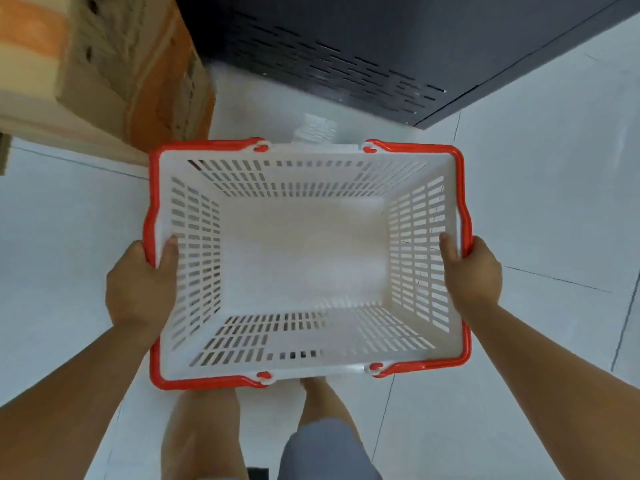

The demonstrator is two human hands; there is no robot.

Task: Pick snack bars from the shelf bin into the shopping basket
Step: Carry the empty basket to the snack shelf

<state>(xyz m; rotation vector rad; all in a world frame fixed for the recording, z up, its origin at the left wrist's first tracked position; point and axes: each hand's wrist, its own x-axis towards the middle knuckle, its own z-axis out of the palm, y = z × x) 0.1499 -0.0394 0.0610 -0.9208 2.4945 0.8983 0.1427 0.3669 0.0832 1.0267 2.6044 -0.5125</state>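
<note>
2 hands grip the shopping basket [311, 154], left hand [138, 289] and right hand [475, 275] curled over opposite rims, thumbs [169, 251] inside.

Basket [420, 271] held between two hands over the floor [554, 174].
The left hand [142, 289] grips its left rim, the right hand [474, 271] its right rim; boxes [104, 64] stand ahead-left, a panel [381, 46] ahead-right, legs [204, 427] beneath the near rim.

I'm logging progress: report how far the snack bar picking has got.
Done: nothing; the shopping basket is empty. In hand: the left hand and right hand grip its side rims, holding it above the floor. Left: all the picking; no snack bars or shelf bin are in view.
</note>
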